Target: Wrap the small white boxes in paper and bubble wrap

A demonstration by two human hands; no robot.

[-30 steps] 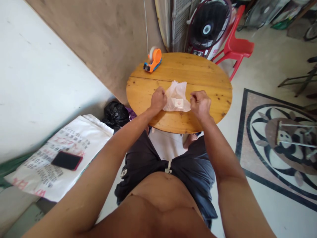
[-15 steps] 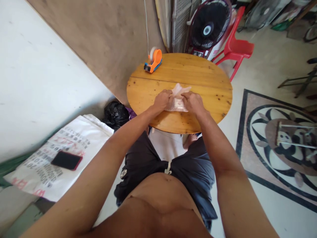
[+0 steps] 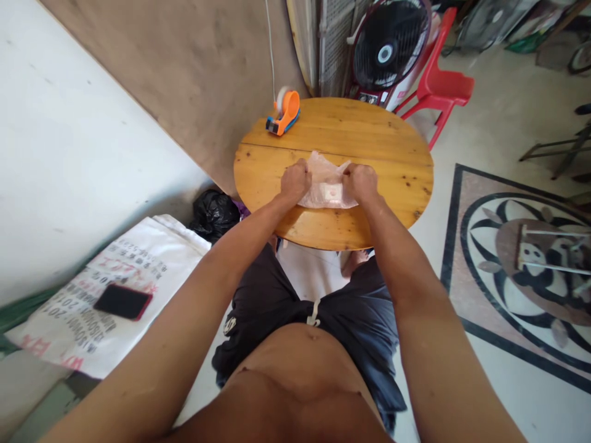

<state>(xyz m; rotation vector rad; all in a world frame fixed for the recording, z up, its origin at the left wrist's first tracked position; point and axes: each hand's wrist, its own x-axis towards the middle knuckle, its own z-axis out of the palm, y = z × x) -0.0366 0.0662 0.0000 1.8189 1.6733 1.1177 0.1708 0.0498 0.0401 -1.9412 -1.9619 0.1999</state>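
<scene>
Near the front of the round wooden table (image 3: 369, 132) lies a pale pinkish, see-through sheet of plastic wrap (image 3: 318, 195), which looks like bubble wrap. A small white item (image 3: 332, 193) shows in its middle; its kind I cannot make out. My left hand (image 3: 296, 183) is closed on the left edge of the wrap. On the right edge, my right hand (image 3: 361, 183) grips with its fingers curled in. Between the two hands the wrap is stretched. An orange and blue tape dispenser (image 3: 287, 112) with a roll stands at the table's back left.
A black fan (image 3: 388, 49) and a red plastic chair (image 3: 443, 86) stand behind the table. To the left, a phone (image 3: 122, 301) lies on a white printed sack (image 3: 180, 237), with a black plastic bag (image 3: 213, 214) beside it. A wall runs along the left.
My hands have moved apart, the left one further left. The wrap between them is spread wider, and the white item inside shows more plainly.
</scene>
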